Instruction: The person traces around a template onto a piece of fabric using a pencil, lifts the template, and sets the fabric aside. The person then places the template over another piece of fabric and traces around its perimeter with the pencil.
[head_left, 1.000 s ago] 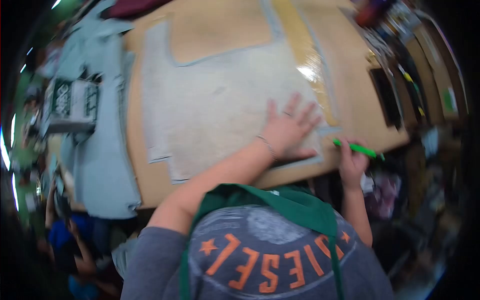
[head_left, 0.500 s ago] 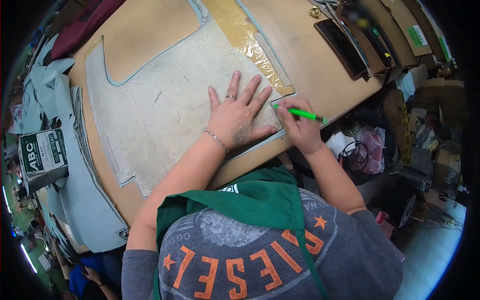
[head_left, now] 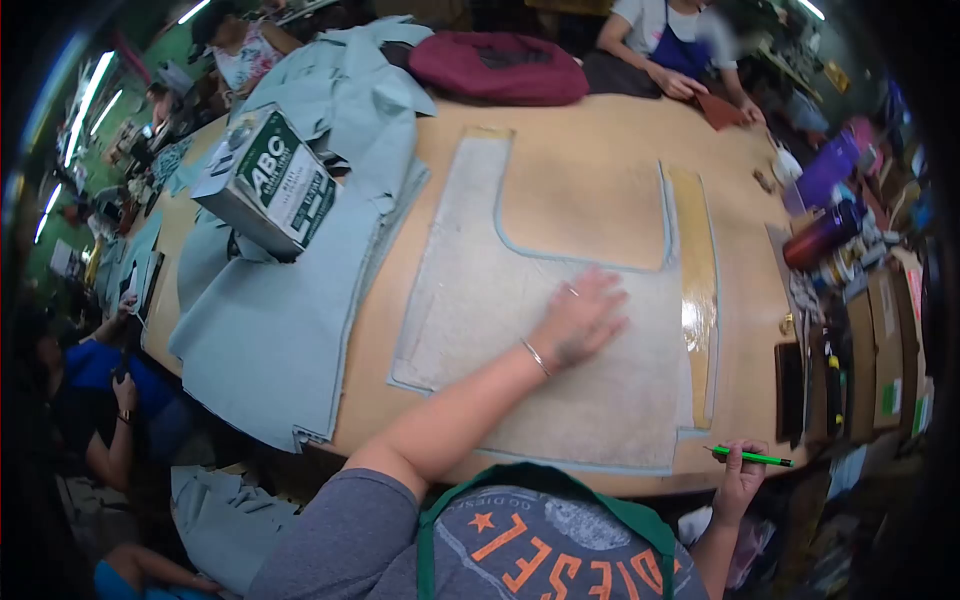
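Note:
My left hand, slightly blurred, is over the middle of a large pale template with a U-shaped cutout; whether the palm touches it I cannot tell. Its fingers are spread and it holds nothing. Light blue sheet material shows along the template's edges from underneath. A strip of shiny yellow-brown tape runs down the template's right side. Beyond the template's lower right corner, at the table's front edge, my right hand grips a bright green pen between the fingers, its tip pointing left.
Left of the template lie stacked light blue sheets with an ABC box on top. A maroon bundle lies at the back. Cardboard boxes, a dark case and a tumbler line the right. Other people work around the table.
The view has swung up and left, showing more of the table. My right hand has moved the pen away from the template's edge. My left hand has shifted towards the cutout.

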A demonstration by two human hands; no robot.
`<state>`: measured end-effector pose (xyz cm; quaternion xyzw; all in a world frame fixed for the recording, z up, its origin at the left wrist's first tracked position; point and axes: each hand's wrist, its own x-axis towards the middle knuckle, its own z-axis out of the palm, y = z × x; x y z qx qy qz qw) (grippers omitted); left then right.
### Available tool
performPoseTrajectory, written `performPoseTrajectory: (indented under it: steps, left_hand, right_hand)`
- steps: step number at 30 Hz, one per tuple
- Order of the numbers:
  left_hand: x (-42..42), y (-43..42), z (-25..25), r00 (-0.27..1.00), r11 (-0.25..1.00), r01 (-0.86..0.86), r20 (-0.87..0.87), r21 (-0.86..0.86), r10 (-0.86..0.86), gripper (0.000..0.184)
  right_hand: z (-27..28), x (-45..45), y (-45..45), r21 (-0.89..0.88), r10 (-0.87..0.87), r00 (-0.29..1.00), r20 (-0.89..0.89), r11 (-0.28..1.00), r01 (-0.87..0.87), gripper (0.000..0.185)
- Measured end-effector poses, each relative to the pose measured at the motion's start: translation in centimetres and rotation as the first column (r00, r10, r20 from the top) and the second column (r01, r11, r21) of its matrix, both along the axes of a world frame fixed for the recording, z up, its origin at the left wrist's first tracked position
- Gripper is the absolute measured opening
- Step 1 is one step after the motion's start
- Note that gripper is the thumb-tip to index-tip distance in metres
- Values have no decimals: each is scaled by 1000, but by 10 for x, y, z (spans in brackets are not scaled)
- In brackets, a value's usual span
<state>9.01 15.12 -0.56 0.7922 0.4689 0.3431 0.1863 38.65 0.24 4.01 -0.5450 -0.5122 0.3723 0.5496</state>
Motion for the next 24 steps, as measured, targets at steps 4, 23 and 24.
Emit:
performPoseTrajectory:
  steps: [4,23,24]
  left_hand:
    - [-81,68,31,944,939,-311,-71,149,323,28]
    - [-158,211,-11,746,780,-614,-411,-122,524,45]
    - [-158,211,-11,743,779,-616,-414,-117,526,45]
  right_hand:
    - [1,-32,38,-69,135,991,-22,988,-136,9]
    - [-8,-246,324,-140,430,898,-92,888,-439,12]
    - [-10,-271,355,-100,483,871,-86,866,-490,14]
